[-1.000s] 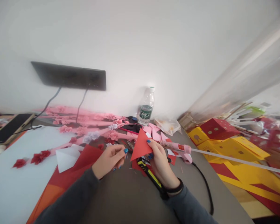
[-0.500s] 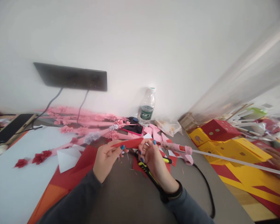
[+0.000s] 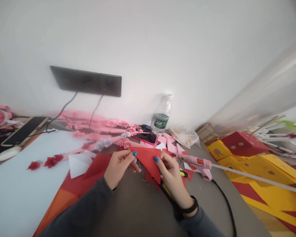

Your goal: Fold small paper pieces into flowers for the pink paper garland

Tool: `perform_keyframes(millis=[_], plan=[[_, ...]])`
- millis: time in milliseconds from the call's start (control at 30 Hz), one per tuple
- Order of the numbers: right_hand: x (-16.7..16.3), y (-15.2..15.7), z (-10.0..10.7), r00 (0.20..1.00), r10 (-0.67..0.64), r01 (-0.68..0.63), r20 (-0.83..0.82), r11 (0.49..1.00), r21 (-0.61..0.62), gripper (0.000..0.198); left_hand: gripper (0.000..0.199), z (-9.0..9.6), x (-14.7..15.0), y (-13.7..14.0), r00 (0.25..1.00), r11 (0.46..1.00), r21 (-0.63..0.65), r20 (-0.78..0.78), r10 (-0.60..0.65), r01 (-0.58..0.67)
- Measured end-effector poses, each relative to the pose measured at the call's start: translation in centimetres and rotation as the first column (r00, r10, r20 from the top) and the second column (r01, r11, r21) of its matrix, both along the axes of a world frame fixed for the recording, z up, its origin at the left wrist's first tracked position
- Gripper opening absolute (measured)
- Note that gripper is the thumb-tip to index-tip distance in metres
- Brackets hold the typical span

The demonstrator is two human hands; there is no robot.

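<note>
A folded piece of red paper (image 3: 148,160), triangular in outline, is stretched between my hands above the grey table (image 3: 135,207). My left hand (image 3: 119,166) pinches its left corner between thumb and index finger. At the right edge, my right hand (image 3: 171,172) grips it with the thumb on the near face. Below my right hand lies a black and yellow tool (image 3: 166,191), partly covered by hand and paper. Just right of that hand rests a pink hot glue gun (image 3: 196,162) with a long white glue stick in its back.
Pink and red paper flowers on stems (image 3: 54,161) lie to the left over white sheets (image 3: 17,184). A water bottle (image 3: 161,118) stands by the wall, near a pink-edged phone (image 3: 145,138). Yellow and red paper boxes (image 3: 256,166) are on the right. The gun's black cable (image 3: 228,204) curves toward the front.
The red paper has turned from nearly edge-on to show its broad face. My right hand has closed its fingers onto its right edge. The whole view has shifted slightly.
</note>
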State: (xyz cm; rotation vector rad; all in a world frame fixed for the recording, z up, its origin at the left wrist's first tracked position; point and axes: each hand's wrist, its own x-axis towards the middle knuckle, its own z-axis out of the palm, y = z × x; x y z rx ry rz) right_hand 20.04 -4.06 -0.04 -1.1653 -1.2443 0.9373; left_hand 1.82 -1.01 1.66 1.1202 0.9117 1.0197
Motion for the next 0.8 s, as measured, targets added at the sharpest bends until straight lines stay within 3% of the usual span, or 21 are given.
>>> perform_keyframes(millis=[167,300,500,800], plan=[[0.0,-0.1,0.2,0.999,0.024,-0.024,0.028,1.0,0.018,0.04,0.041,0.0,0.0,0.0,0.998,0.997,0.026,-0.01,0.069,-0.068],[-0.1,-0.1,0.5,0.999,-0.001,0.001,0.035,1.0,0.013,0.04,0.042,0.1,0.0,0.0,0.993,0.995,-0.01,0.069,0.099,-0.099],[0.1,0.0,1.1,0.999,-0.039,0.039,0.011,0.999,0.019,0.043,0.042,0.2,-0.9,0.8,0.968,0.973,-0.041,0.097,0.232,-0.229],[0.0,-0.1,0.8,0.997,0.0,-0.004,0.076,0.999,0.054,0.041,0.033,0.6,-0.5,0.3,0.989,0.989,0.042,-0.02,0.145,-0.144]])
